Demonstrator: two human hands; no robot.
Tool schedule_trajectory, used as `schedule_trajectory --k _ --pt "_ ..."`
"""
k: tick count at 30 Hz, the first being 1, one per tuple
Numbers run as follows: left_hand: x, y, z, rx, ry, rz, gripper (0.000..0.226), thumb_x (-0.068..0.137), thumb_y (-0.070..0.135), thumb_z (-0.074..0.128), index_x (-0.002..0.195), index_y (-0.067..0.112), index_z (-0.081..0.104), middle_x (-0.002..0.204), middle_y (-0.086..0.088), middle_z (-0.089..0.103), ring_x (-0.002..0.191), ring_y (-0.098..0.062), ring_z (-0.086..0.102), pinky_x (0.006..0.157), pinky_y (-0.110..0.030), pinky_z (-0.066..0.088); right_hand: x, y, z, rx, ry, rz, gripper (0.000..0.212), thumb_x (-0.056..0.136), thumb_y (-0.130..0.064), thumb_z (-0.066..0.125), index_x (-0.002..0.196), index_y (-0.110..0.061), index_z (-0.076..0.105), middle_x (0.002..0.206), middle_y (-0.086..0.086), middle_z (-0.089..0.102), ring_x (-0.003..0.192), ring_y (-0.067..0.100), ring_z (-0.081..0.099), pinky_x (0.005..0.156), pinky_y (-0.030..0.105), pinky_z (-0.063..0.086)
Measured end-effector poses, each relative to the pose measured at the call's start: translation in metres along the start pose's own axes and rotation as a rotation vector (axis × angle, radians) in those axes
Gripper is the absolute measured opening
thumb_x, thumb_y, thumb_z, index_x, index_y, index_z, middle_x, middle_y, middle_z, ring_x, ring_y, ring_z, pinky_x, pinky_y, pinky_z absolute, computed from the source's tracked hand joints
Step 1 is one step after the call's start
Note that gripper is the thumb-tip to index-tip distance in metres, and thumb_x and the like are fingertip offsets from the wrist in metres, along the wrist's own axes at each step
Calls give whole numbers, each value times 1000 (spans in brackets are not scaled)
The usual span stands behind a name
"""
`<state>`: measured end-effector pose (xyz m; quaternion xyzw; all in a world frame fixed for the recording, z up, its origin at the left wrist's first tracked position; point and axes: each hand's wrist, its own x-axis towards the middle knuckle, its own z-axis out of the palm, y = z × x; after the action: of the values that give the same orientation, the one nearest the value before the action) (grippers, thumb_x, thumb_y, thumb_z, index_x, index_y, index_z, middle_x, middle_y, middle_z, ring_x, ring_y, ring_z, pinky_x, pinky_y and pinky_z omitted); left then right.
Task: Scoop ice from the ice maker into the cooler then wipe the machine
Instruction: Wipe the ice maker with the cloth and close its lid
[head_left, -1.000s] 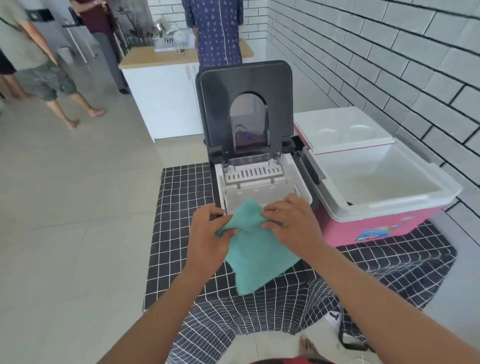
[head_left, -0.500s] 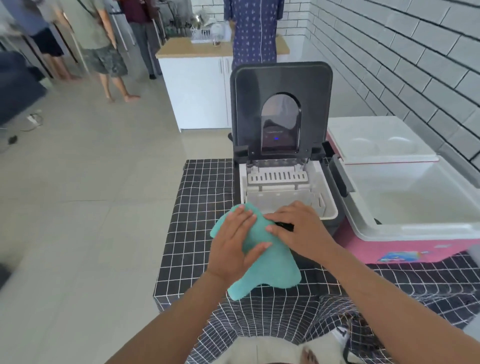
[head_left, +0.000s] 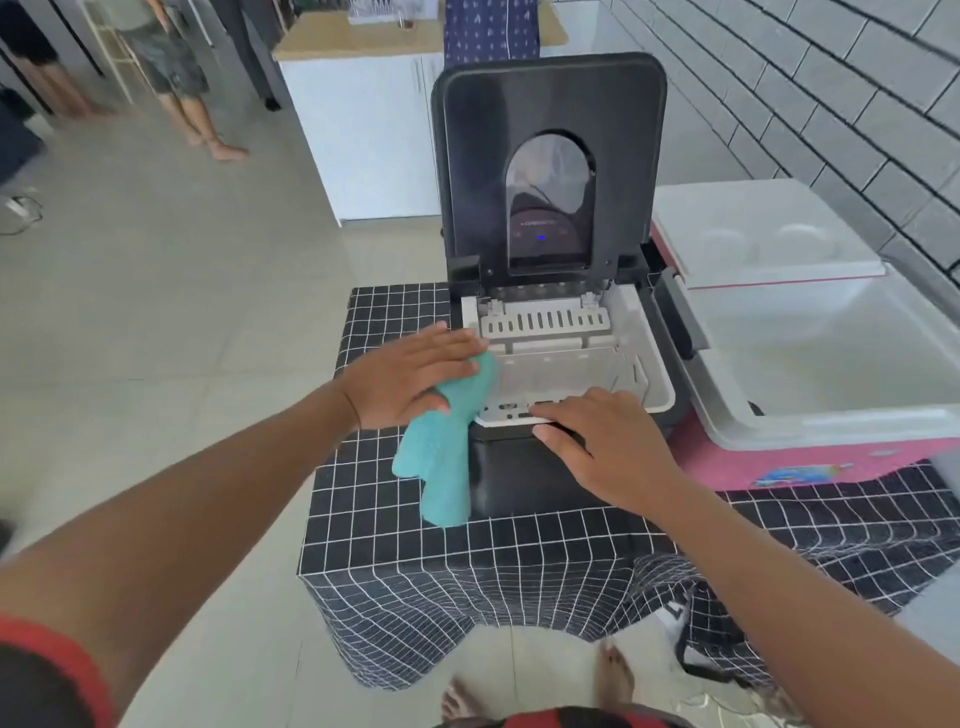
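On the ice maker (head_left: 550, 332) — two hands, one cloth (head_left: 441, 457).

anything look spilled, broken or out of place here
Nothing stands out. The ice maker and cooler both stand open; the left hand presses the teal cloth against the machine's left rim.

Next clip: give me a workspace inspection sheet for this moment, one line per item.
Surface: black checked tablecloth over a low table.
Job's things: ice maker, lid up; open pink cooler beside it on the right; teal cloth hanging over the machine's front left corner.
Clutter: nothing seen.
Hands: left hand presses the cloth flat; right hand rests on the machine's front edge.
Cables: black strap hanging below the tablecloth.
Surroundings: brick wall, white cabinet, people standing behind.
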<state>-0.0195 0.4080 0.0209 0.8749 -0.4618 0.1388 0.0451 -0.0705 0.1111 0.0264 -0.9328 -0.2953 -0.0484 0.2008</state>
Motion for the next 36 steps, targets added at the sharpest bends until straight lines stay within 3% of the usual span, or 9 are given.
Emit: schedule_trajectory --k 5,8,12,17,22,25,27,30,36 --pt "14 -36 -16 26 1 -14 32 96 21 51 121 6 63 141 -7 52 138 -27 38 118 -47 22 0 -2 0 -1 2 -3 35 96 -47 41 116 -31 65 90 -16 69 86 14 58 80 37 41" --pt "15 -33 -22 -55 10 -55 28 91 6 62 119 3 67 136 -8 57 132 -31 48 113 -53 32 -1 -2 0 -14 -3 -6 37 96 -48 39 115 -31 65 91 -15 69 86 14 58 80 39 42" --pt "3 6 -24 -237 108 -290 34 81 -12 66 112 1 70 128 -5 64 125 -27 56 106 -52 43 -1 -2 0 11 -10 -6 39 95 -49 39 116 -30 65 89 -15 67 88 14 57 82 39 41" --pt "-13 82 -15 -482 293 -598 37 82 -10 57 111 8 72 120 3 69 117 -16 62 98 -41 51 4 6 -4 86 -90 4 37 93 -52 47 118 -31 65 94 -15 68 91 10 55 87 36 42" --pt "3 115 -23 -811 596 -977 34 94 -5 52 103 21 71 98 9 73 89 -10 66 78 -33 54 19 17 -15 291 -109 93 28 91 -42 57 115 -33 67 98 -23 63 93 -1 56 89 24 45" --pt "13 98 -51 -963 717 -972 24 98 -3 48 105 9 67 105 -8 71 96 -22 67 79 -36 55 51 22 -35 320 54 97 26 91 -33 58 115 -28 68 96 -18 66 88 1 58 88 27 48" --pt "18 86 -71 -1048 738 -942 23 98 -2 49 102 13 66 97 -3 72 83 -16 66 68 -28 53 80 24 -56 354 231 97 26 90 -26 59 115 -23 69 98 -12 69 89 5 60 88 30 50" --pt "21 69 -90 -1165 736 -972 16 95 -2 49 106 3 58 89 -12 66 77 -21 63 67 -33 51 126 28 -89 337 440 136 34 89 -22 59 122 -16 64 109 -2 67 101 18 59 93 37 48" --pt "25 41 -113 -1347 912 -1059 14 93 3 51 101 12 58 74 -5 55 60 -19 53 71 -40 52 199 42 -147 -102 586 152 59 88 -34 58 142 -18 39 152 11 31 137 33 28 112 50 27"
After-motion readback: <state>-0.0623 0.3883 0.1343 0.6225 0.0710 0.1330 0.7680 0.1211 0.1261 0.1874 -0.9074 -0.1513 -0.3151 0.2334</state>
